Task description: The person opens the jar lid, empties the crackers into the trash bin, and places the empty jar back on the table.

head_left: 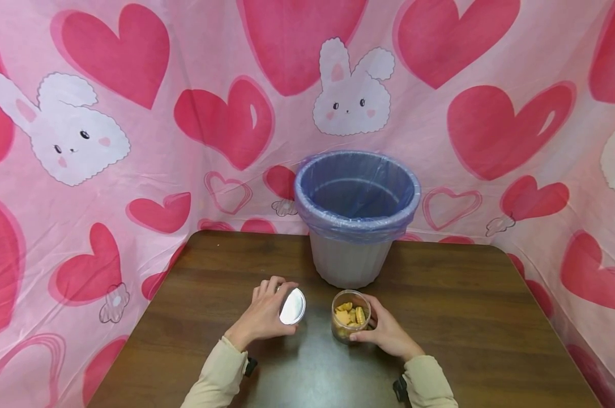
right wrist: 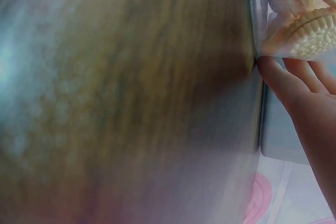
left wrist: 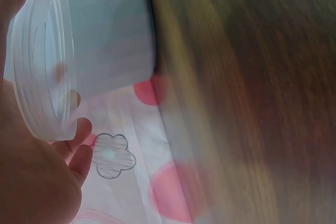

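Observation:
My left hand [head_left: 268, 311] grips a round screw lid [head_left: 293, 306] by its edge, above the table to the left of the jar. In the left wrist view the lid [left wrist: 44, 66] looks clear and ridged, with fingers and thumb around its rim. A clear round jar [head_left: 342, 333] of yellowish biscuits [head_left: 352, 315] stands uncovered on the table. My right hand [head_left: 389, 332] holds the jar from its right side, thumb at the front. One biscuit [right wrist: 315, 34] with a ridged edge shows through the jar wall in the right wrist view.
A pale bin [head_left: 348, 260] with a bluish plastic liner [head_left: 358, 224] stands at the back of the brown wooden table [head_left: 455, 306], just behind the jar. Pink cloth [head_left: 287, 130] with hearts and rabbits hangs around the table's back and sides.

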A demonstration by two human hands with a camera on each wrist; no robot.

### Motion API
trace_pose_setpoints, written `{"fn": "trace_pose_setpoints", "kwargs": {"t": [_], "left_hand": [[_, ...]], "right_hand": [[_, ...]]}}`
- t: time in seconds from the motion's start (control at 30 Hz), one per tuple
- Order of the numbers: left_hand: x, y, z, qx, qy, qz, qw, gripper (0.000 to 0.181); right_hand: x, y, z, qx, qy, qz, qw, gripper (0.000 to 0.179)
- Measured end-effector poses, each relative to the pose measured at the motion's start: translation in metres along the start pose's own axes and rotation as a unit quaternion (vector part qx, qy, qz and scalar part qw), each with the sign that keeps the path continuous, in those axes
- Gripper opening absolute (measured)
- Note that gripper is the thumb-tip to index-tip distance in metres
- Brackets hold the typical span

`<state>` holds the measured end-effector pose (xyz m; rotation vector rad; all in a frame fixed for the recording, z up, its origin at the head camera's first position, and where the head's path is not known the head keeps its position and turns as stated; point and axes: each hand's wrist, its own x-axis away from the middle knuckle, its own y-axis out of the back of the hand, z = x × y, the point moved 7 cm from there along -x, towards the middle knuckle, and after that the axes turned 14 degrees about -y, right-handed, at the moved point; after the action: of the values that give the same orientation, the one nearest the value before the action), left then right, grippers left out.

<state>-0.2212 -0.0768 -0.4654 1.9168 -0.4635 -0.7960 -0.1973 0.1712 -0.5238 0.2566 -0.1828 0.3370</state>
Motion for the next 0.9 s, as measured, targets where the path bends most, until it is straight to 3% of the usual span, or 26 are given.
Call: {"fn": "trace_pose_setpoints", "kwargs": {"t": [0.43,0.9], "left_hand": [[0.006,0.001,0.009,-0.003,0.022,0.004,0.9997,0.082],[0.019,0.002,0.023,0.008,0.073,0.008,0.9973,0.088]], "right_hand": [[0.001,-0.001,0.001,-0.007,0.002,0.01,0.9999,0.088],[0.0,-0.001,-0.001,-0.009,-0.004,0.012,0.9999,0.088]]}}
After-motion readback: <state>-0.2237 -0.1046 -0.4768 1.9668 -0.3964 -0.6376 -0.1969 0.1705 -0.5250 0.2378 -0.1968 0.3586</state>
